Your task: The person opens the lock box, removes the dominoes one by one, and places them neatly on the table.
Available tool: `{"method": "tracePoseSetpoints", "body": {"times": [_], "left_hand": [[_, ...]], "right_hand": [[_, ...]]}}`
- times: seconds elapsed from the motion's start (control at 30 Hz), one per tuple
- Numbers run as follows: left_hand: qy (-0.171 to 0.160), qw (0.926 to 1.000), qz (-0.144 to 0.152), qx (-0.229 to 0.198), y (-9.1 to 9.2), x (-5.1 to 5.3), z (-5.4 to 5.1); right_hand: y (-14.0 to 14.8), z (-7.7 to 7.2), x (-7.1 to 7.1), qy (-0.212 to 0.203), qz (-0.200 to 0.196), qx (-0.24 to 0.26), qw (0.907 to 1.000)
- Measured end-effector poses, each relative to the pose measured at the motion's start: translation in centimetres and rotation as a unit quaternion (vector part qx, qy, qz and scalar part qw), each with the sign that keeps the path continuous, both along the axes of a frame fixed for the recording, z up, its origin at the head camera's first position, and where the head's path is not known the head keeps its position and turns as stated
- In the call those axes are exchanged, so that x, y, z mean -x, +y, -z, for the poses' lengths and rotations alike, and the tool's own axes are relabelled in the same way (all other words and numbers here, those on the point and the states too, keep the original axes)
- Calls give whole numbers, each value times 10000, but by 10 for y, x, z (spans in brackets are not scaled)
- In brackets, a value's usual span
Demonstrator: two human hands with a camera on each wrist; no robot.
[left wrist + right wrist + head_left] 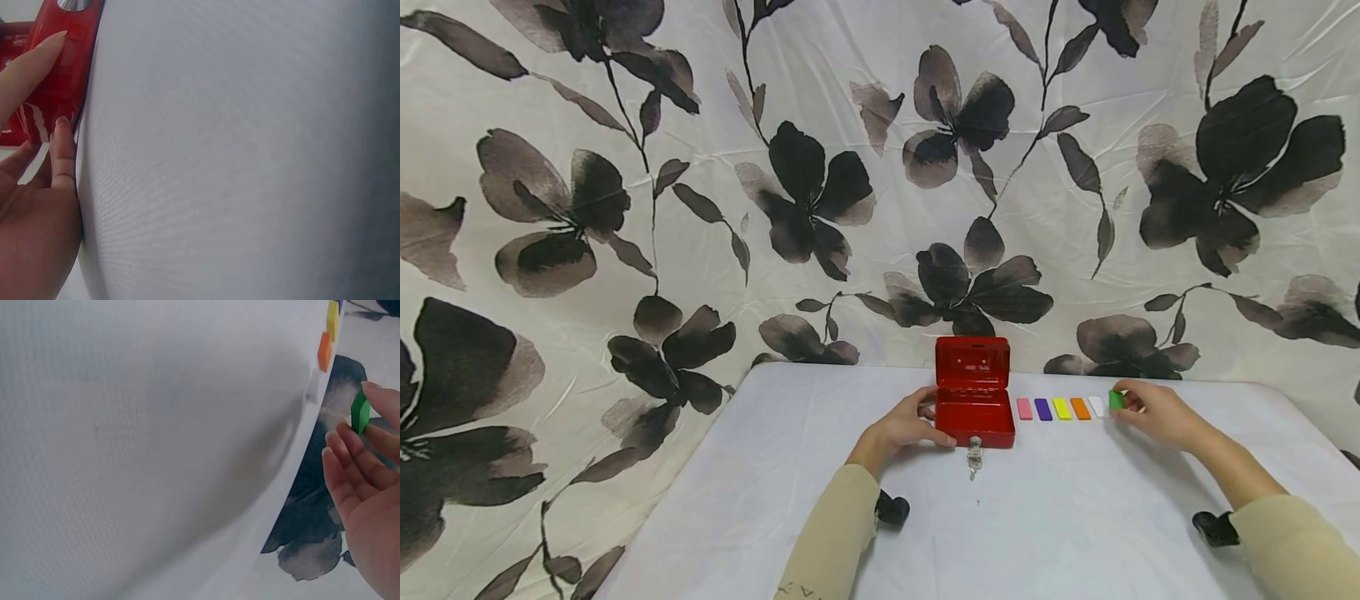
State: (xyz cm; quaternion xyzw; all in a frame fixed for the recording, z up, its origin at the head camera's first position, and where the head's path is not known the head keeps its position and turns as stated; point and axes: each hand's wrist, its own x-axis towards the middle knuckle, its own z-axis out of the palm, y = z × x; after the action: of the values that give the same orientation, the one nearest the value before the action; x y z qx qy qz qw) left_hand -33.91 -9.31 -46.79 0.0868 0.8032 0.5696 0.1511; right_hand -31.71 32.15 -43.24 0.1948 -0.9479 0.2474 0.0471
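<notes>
A red metal cash box [992, 437] stands on the table with its lid [972, 350] raised and its inside bare. Keys [974, 463] hang from the lock at its front. My left hand [902, 423] grips the box's left side, thumb on the front face and fingers round the side, as the left wrist view also shows. At the right, my right hand [1161, 414] pinches a small green block [360, 412] between thumb and fingers, held above the tabletop. Beside it lies a row of like blocks: white [1098, 407], orange [1080, 408], yellow [1062, 408], purple [1043, 409] and pink [1025, 408].
A white cloth covers the table [1045, 525]. Behind its far edge hangs a floral curtain [880, 208], close to the raised lid. Black wrist devices [1216, 528] sit at both sleeves. The pink block lies just right of the box.
</notes>
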Motion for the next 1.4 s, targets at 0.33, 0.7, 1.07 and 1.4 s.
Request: {"method": "tracePoseSetpoints", "body": {"times": [0.33,0.7,1.07,1.4], "left_hand": [[-6,10000,-40,-21,0,-1,0],[-27,10000,-67,11,0,-3,-2],[-54,9999,-108,28,0,-3,-2],[-7,10000,-88,30,0,-4,0]], "right_hand": [[11,5,11,-30,159,-117,9998],[16,15,22,-296,162,-223,9992],[15,17,30,-537,272,-322,9977],[13,16,27,-662,151,-261,9974]]}}
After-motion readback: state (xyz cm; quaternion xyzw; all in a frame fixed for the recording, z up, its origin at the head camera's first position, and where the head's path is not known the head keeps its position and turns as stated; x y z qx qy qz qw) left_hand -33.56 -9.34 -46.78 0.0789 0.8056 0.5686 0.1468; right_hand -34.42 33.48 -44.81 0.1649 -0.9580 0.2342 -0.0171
